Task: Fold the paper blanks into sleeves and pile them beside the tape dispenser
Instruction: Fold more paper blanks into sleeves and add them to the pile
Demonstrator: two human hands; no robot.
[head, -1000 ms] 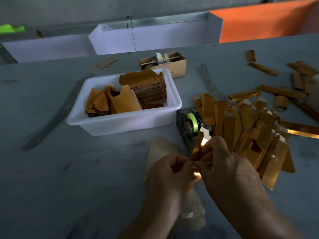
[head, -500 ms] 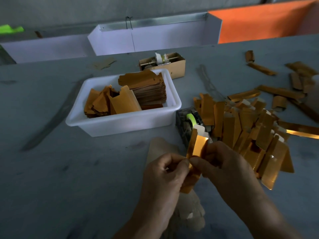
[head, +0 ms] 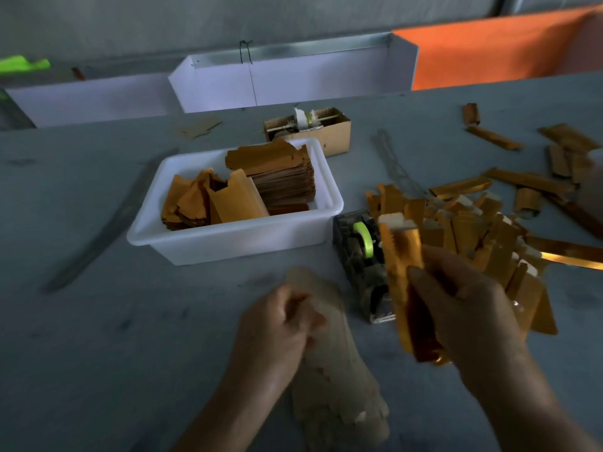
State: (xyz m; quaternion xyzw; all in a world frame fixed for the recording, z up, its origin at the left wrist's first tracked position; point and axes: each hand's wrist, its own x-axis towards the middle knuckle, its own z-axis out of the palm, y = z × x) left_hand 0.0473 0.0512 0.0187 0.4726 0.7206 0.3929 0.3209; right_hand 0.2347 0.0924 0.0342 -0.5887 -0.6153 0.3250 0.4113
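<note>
My right hand (head: 463,308) grips a folded gold sleeve (head: 403,272), upright and tilted, just in front of the tape dispenser (head: 360,252) with its green roll. My left hand (head: 277,324) hovers apart from the sleeve, fingers curled, holding nothing that I can see, above a pale fan of paper blanks (head: 332,386) on the table. To the right of the dispenser lies a pile of finished gold sleeves (head: 473,230). A white tub (head: 228,239) holds stacked gold blanks (head: 280,177).
A small cardboard box (head: 326,128) with a tape roll stands behind the tub. Loose gold strips and scraps (head: 528,181) litter the far right. White trays (head: 287,79) and an orange panel (head: 489,53) line the table's far edge.
Both hands worked the sleeve together earlier. My left hand has let go and dropped back left; my right hand has carried the sleeve up and to the right, towards the pile.
</note>
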